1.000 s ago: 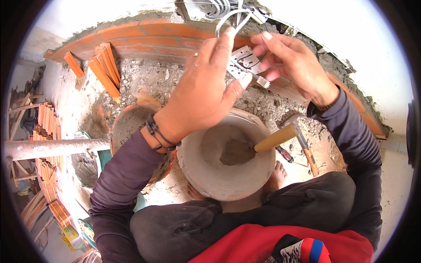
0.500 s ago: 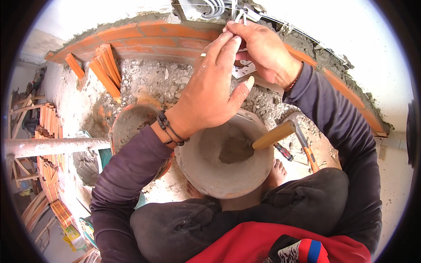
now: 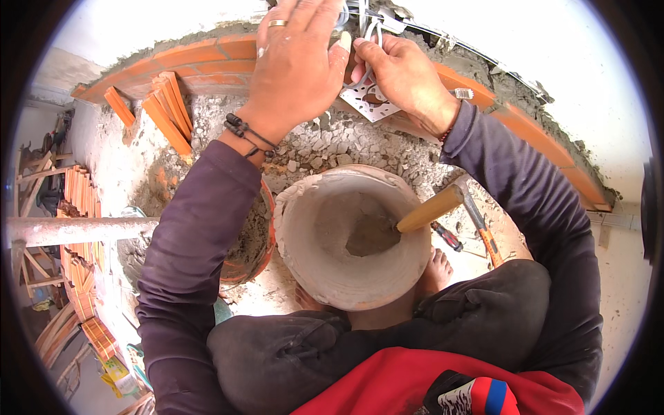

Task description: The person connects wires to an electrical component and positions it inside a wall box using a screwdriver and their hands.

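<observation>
My right hand [image 3: 411, 76] is closed, thumb against fingers, on a looped grey cable [image 3: 377, 33] at the wall. Beneath that hand a white metal plate with punched holes [image 3: 366, 104] juts out over the brick course. My left hand [image 3: 297, 69] reaches up beside it, fingers stretched out and thumb apart, over the coiled grey cable [image 3: 342, 16]; its fingertips run to the top of the picture. Between my feet stands a mortar-caked bucket [image 3: 304, 242], with a wooden handle [image 3: 432, 211] sticking out of it.
A hammer [image 3: 484, 232] and a screwdriver [image 3: 447, 236] lie right of the bucket. An orange-rimmed tub of mortar [image 3: 252, 256] sits to its left. Thin bricks [image 3: 166, 114] lean at the brick course [image 3: 218, 68]. Rubble [image 3: 315, 149] covers the ground; a pole [image 3: 83, 230] crosses at left.
My left hand has moved up and left, away from my right hand. My right hand has shifted slightly, and the cable loop and perforated plate show more.
</observation>
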`<control>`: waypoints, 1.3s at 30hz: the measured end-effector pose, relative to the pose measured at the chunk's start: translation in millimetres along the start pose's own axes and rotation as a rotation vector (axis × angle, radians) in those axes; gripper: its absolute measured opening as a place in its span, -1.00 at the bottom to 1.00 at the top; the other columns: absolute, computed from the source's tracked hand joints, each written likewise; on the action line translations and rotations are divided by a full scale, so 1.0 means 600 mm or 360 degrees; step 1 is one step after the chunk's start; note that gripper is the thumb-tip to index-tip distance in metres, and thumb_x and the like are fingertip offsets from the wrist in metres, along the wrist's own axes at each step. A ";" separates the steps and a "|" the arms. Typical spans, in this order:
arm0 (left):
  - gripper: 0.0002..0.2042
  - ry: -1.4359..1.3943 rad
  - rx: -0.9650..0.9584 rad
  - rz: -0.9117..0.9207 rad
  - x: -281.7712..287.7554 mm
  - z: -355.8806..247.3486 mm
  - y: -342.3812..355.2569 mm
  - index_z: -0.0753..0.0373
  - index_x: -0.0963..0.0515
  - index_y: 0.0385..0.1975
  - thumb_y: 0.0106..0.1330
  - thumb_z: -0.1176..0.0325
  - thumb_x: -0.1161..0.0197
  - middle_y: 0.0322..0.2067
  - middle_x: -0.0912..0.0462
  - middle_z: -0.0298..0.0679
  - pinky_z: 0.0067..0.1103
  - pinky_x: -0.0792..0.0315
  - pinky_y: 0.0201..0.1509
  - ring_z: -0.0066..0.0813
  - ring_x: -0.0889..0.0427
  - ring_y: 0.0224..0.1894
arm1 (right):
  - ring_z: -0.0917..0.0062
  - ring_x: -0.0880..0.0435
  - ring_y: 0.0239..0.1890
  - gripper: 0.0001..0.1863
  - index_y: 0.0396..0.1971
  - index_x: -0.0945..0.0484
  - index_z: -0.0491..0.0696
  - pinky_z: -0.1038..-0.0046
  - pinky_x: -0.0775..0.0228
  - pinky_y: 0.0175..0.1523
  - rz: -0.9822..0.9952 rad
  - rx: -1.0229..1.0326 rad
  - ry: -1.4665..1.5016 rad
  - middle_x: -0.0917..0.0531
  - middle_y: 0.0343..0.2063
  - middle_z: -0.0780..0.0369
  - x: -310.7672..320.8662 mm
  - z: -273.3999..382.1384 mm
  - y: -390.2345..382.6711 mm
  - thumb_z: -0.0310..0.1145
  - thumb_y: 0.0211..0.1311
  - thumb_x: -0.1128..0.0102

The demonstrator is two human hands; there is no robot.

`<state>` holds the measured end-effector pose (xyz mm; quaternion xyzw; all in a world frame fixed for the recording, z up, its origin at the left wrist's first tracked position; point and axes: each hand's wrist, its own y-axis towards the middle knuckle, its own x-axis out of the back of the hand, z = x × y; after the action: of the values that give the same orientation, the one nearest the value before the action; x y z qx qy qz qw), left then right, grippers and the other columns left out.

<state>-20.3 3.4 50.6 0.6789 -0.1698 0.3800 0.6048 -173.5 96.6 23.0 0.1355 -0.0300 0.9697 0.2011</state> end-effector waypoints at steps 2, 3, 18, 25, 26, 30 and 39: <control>-0.42 0.0076 -0.0018 0.0113 0.006 -0.016 0.006 0.43 -0.27 0.41 0.42 0.34 -0.08 0.43 -0.26 0.11 -0.05 -0.07 0.50 0.16 -0.21 0.46 | 0.63 -0.59 -0.53 -0.58 -0.45 -0.70 -0.08 0.43 -0.46 -0.35 -0.0006 0.0013 0.0032 -0.69 -0.57 0.31 0.002 -0.006 0.003 -0.09 0.49 -0.09; -0.42 0.0056 -0.0003 0.0116 0.004 -0.018 0.007 0.43 -0.27 0.41 0.41 0.34 -0.08 0.43 -0.27 0.09 -0.04 -0.06 0.50 0.16 -0.21 0.46 | 0.63 -0.60 -0.54 -0.59 -0.44 -0.70 -0.08 0.42 -0.46 -0.35 -0.0009 0.0020 0.0049 -0.70 -0.57 0.31 0.002 -0.008 0.004 -0.09 0.48 -0.09; -0.44 0.0263 0.0043 0.0209 -0.002 -0.019 0.018 0.45 -0.35 0.36 0.35 0.35 -0.07 0.40 -0.35 0.06 0.02 0.01 0.50 0.09 -0.24 0.46 | 0.59 -0.60 -0.57 -0.59 -0.48 -0.70 -0.09 0.42 -0.46 -0.39 0.0008 -0.0032 0.0038 -0.66 -0.63 0.26 0.002 -0.002 0.004 -0.10 0.45 -0.12; -0.41 0.0220 0.0054 0.0205 -0.004 -0.017 0.016 0.38 -0.32 0.41 0.36 0.33 -0.07 0.42 -0.34 0.03 0.04 0.04 0.50 0.04 -0.23 0.48 | 0.63 -0.62 -0.52 -0.60 -0.36 -0.73 -0.09 0.48 -0.46 -0.38 0.0015 -0.0028 0.0136 -0.69 -0.55 0.29 0.000 -0.001 0.008 -0.08 0.47 -0.12; -0.41 0.0215 0.0055 0.0203 -0.007 -0.015 0.016 0.37 -0.31 0.41 0.36 0.33 -0.07 0.42 -0.34 0.03 0.04 0.04 0.50 0.04 -0.22 0.48 | 0.64 -0.62 -0.50 -0.60 -0.34 -0.74 -0.09 0.49 -0.46 -0.37 0.0022 -0.0066 0.0157 -0.69 -0.54 0.29 0.002 -0.002 0.009 -0.08 0.48 -0.12; -0.39 0.0217 0.0080 0.0181 -0.009 -0.013 0.011 0.36 -0.27 0.45 0.39 0.30 -0.05 0.44 -0.32 0.01 0.05 0.06 0.51 0.05 -0.20 0.50 | 0.68 -0.59 -0.49 -0.60 -0.33 -0.71 -0.10 0.51 -0.43 -0.42 0.0098 -0.0111 0.0320 -0.69 -0.50 0.30 0.003 0.009 0.005 -0.10 0.50 -0.08; -0.43 0.0104 0.0140 0.0099 -0.013 -0.016 0.011 0.30 -0.33 0.42 0.42 0.28 -0.06 0.44 -0.32 -0.05 0.05 0.05 0.48 0.03 -0.21 0.49 | 0.72 -0.55 -0.56 -0.63 -0.28 -0.68 -0.11 0.58 -0.38 -0.47 0.0137 -0.0044 0.0310 -0.73 -0.45 0.27 0.007 0.003 0.006 -0.15 0.53 -0.03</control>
<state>-32.9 9.1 49.1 0.6864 -0.1543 0.4276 0.5676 -178.2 94.4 25.8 0.0365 -0.0294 0.9855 0.1632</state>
